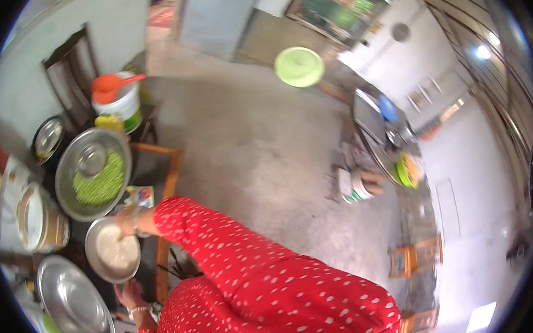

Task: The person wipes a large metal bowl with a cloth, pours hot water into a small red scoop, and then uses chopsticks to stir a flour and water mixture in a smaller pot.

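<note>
My right hand reaches over the near rim of a small metal bowl, its fingers dipping into a pale, creamy batter-like mix. The fingertips are hidden in the mix, so their grip does not show. My left hand is at the same bowl's outer rim, its fingertips touching or very close to the edge. Whether it grips the rim is unclear. Beside the bowl stands a wide metal basin of chopped green vegetable pieces, with a small metal bowl resting on them.
The dark table has a wooden edge. A large metal basin and a tan-and-white bucket flank the bowl. A printed packet lies close to my right wrist. Beyond are a white bucket with an orange dipper and a dark chair.
</note>
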`<act>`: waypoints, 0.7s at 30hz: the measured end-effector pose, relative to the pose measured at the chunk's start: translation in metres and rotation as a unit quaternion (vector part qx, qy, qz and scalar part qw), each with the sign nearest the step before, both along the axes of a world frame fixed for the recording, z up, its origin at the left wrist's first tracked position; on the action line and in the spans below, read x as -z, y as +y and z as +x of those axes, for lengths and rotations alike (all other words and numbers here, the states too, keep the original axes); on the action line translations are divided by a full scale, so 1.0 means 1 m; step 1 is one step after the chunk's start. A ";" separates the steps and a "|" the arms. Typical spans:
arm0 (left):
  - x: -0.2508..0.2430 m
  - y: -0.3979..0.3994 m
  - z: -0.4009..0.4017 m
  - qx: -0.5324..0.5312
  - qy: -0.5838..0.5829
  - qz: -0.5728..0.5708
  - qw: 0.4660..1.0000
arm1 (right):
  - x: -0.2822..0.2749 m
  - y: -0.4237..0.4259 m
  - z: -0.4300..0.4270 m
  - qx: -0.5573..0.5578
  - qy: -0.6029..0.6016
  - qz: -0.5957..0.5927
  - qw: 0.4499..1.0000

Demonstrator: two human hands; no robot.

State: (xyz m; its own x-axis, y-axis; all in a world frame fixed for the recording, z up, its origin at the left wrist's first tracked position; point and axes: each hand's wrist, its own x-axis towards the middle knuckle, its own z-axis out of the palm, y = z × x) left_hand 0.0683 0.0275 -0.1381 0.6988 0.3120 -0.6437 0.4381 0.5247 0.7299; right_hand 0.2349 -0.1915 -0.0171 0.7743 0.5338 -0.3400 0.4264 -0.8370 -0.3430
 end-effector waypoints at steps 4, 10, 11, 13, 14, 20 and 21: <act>-0.028 -0.017 0.003 0.010 0.044 0.082 0.996 | 0.004 0.000 -0.012 0.073 -0.038 -0.041 0.996; -0.009 -0.008 0.008 0.013 0.055 0.103 0.993 | 0.038 0.017 -0.034 0.115 0.022 0.002 0.993; -0.010 -0.016 0.008 0.010 0.055 0.100 0.993 | 0.051 0.015 -0.034 0.119 0.025 0.003 0.993; -0.021 -0.030 0.009 0.009 0.051 0.096 0.994 | 0.072 0.011 -0.034 0.190 -0.031 0.076 0.978; -0.026 -0.034 0.009 0.006 0.052 0.091 0.995 | 0.081 0.014 -0.034 0.180 -0.047 0.075 0.980; -0.011 -0.014 0.002 -0.037 -0.037 -0.005 0.999 | 0.051 0.009 -0.016 0.019 -0.004 0.031 0.999; 0.001 -0.012 0.003 -0.010 -0.082 -0.060 0.995 | 0.069 0.000 -0.008 0.028 -0.051 0.095 0.994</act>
